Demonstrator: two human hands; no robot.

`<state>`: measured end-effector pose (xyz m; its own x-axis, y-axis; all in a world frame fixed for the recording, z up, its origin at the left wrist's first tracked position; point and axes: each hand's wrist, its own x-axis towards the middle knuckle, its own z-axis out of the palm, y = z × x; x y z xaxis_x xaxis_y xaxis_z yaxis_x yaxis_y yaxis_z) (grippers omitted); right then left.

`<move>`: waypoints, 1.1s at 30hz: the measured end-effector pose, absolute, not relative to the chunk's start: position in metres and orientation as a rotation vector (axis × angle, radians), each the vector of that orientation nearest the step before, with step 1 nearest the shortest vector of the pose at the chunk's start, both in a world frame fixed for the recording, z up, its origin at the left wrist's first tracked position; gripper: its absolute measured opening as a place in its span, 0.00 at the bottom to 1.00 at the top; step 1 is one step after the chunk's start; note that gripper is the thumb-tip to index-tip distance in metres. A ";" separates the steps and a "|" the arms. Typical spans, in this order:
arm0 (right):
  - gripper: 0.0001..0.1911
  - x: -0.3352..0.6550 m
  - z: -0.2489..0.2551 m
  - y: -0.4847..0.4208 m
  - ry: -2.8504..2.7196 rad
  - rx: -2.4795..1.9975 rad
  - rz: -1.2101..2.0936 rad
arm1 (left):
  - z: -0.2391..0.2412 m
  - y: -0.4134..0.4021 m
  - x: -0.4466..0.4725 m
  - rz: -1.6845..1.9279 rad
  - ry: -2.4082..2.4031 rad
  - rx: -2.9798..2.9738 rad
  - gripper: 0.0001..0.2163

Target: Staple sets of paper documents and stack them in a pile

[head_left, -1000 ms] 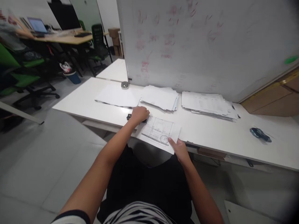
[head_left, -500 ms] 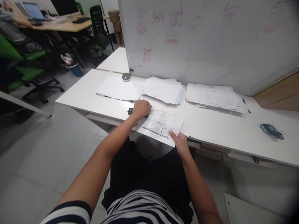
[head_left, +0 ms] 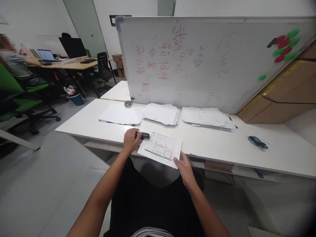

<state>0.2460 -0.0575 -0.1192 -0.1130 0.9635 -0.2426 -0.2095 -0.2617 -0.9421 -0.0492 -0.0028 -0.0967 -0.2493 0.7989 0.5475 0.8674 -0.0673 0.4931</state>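
A printed sheet (head_left: 160, 149) with a table and a round stamp lies at the front edge of the white desk (head_left: 222, 146). My right hand (head_left: 183, 164) pinches the sheet's near right corner. My left hand (head_left: 132, 140) is closed on a small black stapler (head_left: 142, 134) at the sheet's far left corner. Three piles of paper sit behind: a flat pile on the left (head_left: 120, 115), a middle stack (head_left: 161, 113) and a right stack (head_left: 207, 118).
A whiteboard (head_left: 209, 62) with red writing and coloured magnets stands along the desk's back edge. A dark object (head_left: 256, 141) lies on the desk's right part. A small round grey item (head_left: 127, 104) sits by the board. At far left a person sits at a desk with a laptop (head_left: 45, 55), among green chairs.
The camera has tilted up, so the whole whiteboard shows. My left hand slid back along the stapler, uncovering its front end. My right hand keeps its hold on the sheet's corner.
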 end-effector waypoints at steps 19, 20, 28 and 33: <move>0.22 0.305 -0.092 -0.047 -0.917 -1.427 1.040 | -0.094 0.002 -0.048 -1.053 -2.393 -1.669 0.16; 0.22 0.309 -0.089 -0.050 -0.908 -1.408 1.012 | -0.094 0.002 -0.048 -1.047 -2.389 -1.674 0.16; 0.22 0.316 -0.088 -0.060 -0.892 -1.315 1.084 | -0.095 0.004 -0.052 -0.991 -2.347 -1.713 0.18; 0.19 0.321 -0.091 -0.062 -0.891 -1.295 1.055 | -0.096 0.005 -0.053 -0.996 -2.344 -1.711 0.19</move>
